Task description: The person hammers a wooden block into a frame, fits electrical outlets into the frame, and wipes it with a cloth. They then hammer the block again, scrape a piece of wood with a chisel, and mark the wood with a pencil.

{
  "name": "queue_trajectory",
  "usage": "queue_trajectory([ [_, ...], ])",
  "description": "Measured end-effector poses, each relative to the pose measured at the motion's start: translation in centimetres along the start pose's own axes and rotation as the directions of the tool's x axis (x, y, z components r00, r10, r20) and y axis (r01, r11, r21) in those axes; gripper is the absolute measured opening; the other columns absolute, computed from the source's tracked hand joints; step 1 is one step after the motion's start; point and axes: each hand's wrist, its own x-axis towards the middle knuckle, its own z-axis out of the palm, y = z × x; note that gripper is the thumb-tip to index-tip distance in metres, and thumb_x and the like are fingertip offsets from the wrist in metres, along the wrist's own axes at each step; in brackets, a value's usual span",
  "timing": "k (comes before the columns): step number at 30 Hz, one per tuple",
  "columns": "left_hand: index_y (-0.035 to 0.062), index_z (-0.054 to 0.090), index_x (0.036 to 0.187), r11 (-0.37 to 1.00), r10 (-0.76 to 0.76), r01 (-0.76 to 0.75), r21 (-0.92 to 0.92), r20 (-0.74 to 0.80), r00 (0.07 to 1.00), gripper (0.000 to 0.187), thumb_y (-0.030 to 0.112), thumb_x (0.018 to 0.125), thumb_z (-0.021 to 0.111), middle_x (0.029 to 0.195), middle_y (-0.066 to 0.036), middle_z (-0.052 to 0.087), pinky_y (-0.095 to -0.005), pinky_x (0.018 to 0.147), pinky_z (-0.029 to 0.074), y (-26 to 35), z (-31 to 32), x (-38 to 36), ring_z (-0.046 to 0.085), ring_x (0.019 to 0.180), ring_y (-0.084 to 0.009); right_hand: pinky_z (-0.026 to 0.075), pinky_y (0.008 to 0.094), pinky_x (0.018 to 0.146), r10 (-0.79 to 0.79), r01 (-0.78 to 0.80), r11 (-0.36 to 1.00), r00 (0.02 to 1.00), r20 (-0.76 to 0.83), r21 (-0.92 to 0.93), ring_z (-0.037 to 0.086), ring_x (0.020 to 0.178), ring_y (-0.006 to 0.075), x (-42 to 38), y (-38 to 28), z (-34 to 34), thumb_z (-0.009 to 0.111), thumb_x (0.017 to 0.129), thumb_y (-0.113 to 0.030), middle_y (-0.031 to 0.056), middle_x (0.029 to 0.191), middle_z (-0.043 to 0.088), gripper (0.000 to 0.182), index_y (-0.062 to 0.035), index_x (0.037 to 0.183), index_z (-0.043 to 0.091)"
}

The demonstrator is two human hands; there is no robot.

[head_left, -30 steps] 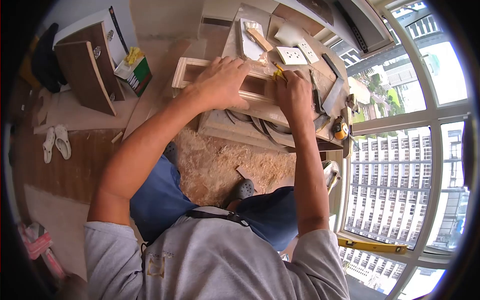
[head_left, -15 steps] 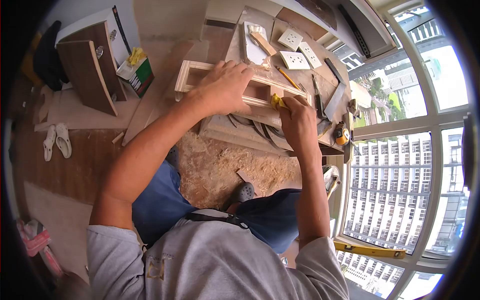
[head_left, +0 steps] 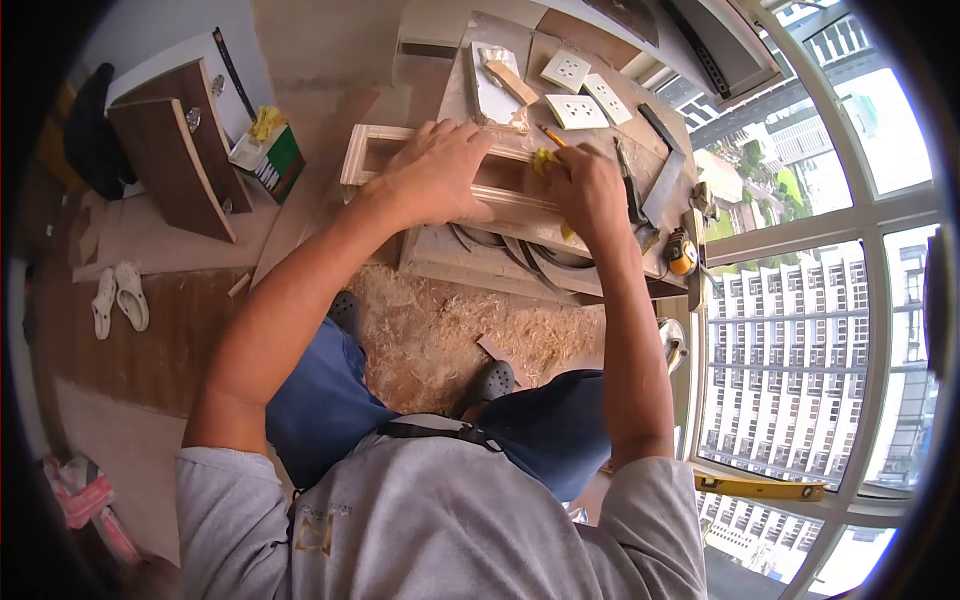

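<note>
A long, shallow wooden box (head_left: 515, 205) with pale edges lies across the front of the workbench. My left hand (head_left: 432, 175) spans it left of centre, thumb on the near side and fingers on the far edge, gripping it. Pinched in my right hand (head_left: 590, 192) is a crumpled yellow cloth (head_left: 543, 161), held against the right part of the box. My fingers cover most of the cloth. A yellow pencil (head_left: 553, 136) lies just beyond my right knuckles.
Several white socket plates (head_left: 576, 112), a square (head_left: 664, 186) and a tape measure (head_left: 681, 252) lie on the bench (head_left: 520, 45). Dark curved strips (head_left: 530, 265) hang at its front. Shavings (head_left: 420, 330) litter the floor. Brown panels (head_left: 165, 170) stand left; windows (head_left: 785, 350) are right.
My right hand, with the yellow cloth, has moved slightly left and up along the box. My left hand keeps its grip on the box. The whole view has shifted a little.
</note>
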Motion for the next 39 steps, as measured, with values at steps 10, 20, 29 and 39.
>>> queue_trajectory([
  [10,-0.0005,0.059,0.132,0.999,0.042,-0.041,0.011,-0.133,0.99,0.079,0.045,0.076,0.089,0.131,-0.018,0.064,-0.0448,0.116,0.039,-0.5,1.0,0.1,0.055,0.131,-0.0343,0.056,0.0365,0.079,0.187,-0.169,0.971,0.978,-0.097,0.169,0.072,0.084,0.0286,-6.0,0.7,-7.2,0.069,0.095,-0.007,0.0157,0.098,0.073,0.017,0.001,0.109,0.075],
  [20,-0.0009,0.046,0.152,0.997,-0.074,0.074,0.012,0.043,0.996,0.097,0.045,0.076,0.087,0.151,-0.019,0.054,-0.0458,0.123,0.033,0.7,-0.7,-0.1,0.046,0.142,-0.0354,0.057,0.0421,0.077,0.051,-0.017,0.973,0.989,-0.142,0.228,0.072,0.086,0.0362,-2.8,-1.1,0.0,0.071,0.096,-0.014,0.0197,0.099,0.072,0.019,-0.0025,0.11,0.077],
  [29,-0.0018,0.049,0.149,1.0,-0.024,0.024,-0.011,0.012,1.0,0.096,0.045,0.075,0.088,0.145,-0.02,0.056,-0.046,0.12,0.035,0.0,-0.1,0.1,0.049,0.137,-0.0365,0.055,0.0387,0.073,0.179,-0.176,0.984,0.922,-0.342,0.039,0.071,0.079,0.029,-6.8,0.7,-5.4,0.071,0.095,-0.005,0.0143,0.095,0.071,0.017,-0.0031,0.111,0.078],
  [39,-0.0025,0.048,0.149,0.999,-0.036,0.037,-0.025,0.021,0.999,0.098,0.045,0.074,0.089,0.145,-0.021,0.055,-0.047,0.121,0.034,0.5,-0.7,0.0,0.048,0.138,-0.0378,0.056,0.0489,0.08,0.064,-0.046,0.99,0.988,-0.137,0.131,0.07,0.091,0.042,-0.6,-0.4,2.0,0.071,0.095,-0.021,0.0202,0.101,0.072,0.02,-0.0037,0.103,0.078],
])
